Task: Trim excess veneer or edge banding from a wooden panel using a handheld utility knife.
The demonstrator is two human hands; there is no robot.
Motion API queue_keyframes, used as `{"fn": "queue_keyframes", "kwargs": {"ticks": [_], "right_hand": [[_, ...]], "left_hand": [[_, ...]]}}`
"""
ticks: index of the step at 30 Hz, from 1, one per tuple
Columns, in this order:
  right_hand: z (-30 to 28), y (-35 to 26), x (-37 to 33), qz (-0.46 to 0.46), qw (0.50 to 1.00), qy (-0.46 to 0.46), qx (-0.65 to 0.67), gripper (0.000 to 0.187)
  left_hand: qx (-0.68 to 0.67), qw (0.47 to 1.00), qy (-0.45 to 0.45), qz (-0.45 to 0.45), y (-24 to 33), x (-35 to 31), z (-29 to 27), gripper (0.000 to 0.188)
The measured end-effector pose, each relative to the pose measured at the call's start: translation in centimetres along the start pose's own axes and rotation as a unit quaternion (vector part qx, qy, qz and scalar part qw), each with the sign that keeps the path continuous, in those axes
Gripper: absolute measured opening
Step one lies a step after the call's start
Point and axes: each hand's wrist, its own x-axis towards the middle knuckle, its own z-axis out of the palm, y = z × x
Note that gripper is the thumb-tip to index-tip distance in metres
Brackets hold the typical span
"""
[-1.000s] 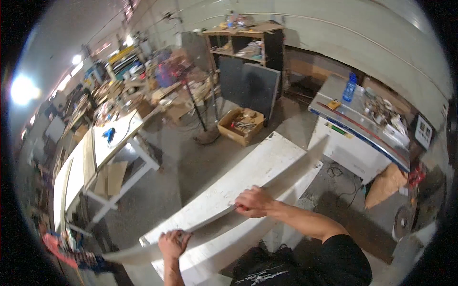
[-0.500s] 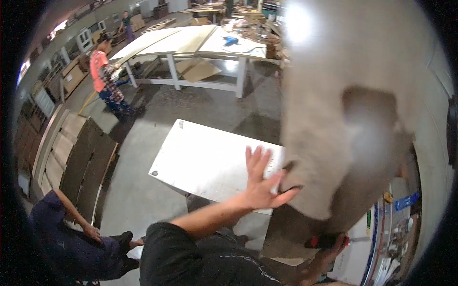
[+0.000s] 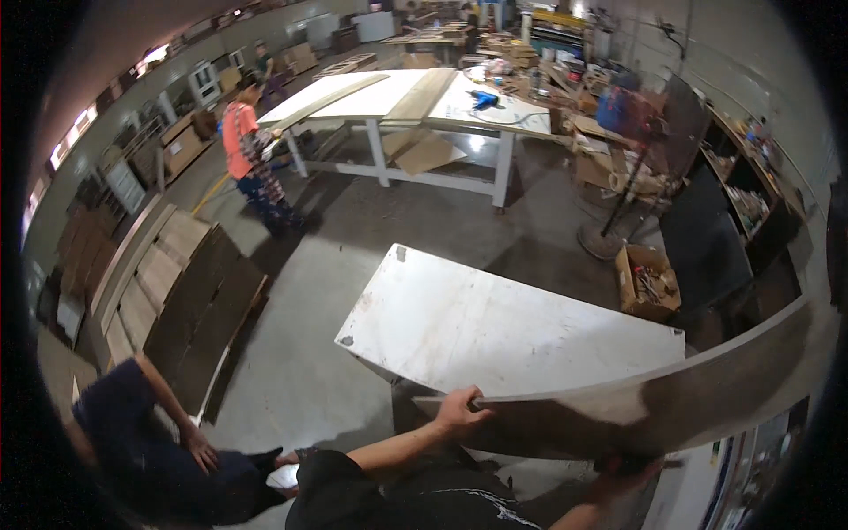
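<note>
A long brown wooden panel [image 3: 565,420] stands tilted on its long edge in front of me, curving toward the right in the fisheye view. My left hand [image 3: 461,412] is closed over its upper edge near the left end. Low on the panel's near side, my right hand [image 3: 638,477] is wrapped round a dark hand tool with a bit of red [image 3: 614,462]; its exact kind is too dim to make out. Just beyond the panel is a low white-topped table [image 3: 495,322], scuffed and with dark marks at its corners.
Beside me at the left, a person in dark clothes [image 3: 168,450] sits or crouches near stacked panels [image 3: 190,291]. Farther off, a person in an orange top [image 3: 238,141] stands at a long white worktable [image 3: 353,102]. A pedestal fan [image 3: 632,177] and a cardboard box [image 3: 649,305] stand at right.
The panel has swung down from upright at the right to lying lengthwise on edge. My left hand, spread before, now grips its upper edge. The view has shifted rightward.
</note>
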Motion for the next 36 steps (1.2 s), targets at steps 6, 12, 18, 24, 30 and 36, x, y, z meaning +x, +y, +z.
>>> {"fn": "queue_keyframes", "kwargs": {"ticks": [6, 12, 18, 24, 30, 36], "right_hand": [[10.0, 2.5, -5.6, 0.041, 0.978, 0.125, 0.165, 0.043], [15.3, 18.0, -12.7, 0.144, 0.892, 0.296, 0.310, 0.049], [17.4, 25.1, -16.5, 0.105, 0.887, 0.360, 0.269, 0.048], [17.6, 25.8, -13.0, 0.058, 0.868, 0.404, 0.284, 0.020], [15.1, 29.9, -15.3, -0.116, 0.900, 0.414, 0.068, 0.029], [22.3, 37.1, -37.8, 0.129, 0.895, 0.412, 0.112, 0.039]], "left_hand": [[0.146, 0.971, 0.091, 0.163, 2.0, 10.4, -15.5, 0.045], [0.361, 0.921, -0.104, 0.105, -3.1, 21.5, -23.7, 0.043], [0.336, 0.910, -0.242, 0.031, -9.3, 24.6, -23.7, 0.057], [0.313, 0.889, -0.313, 0.119, -16.6, 27.7, -20.3, 0.064], [0.296, 0.806, -0.391, 0.331, -21.5, 29.9, -21.5, 0.061], [0.367, 0.804, -0.352, 0.308, -28.9, 23.9, -28.0, 0.072]]}}
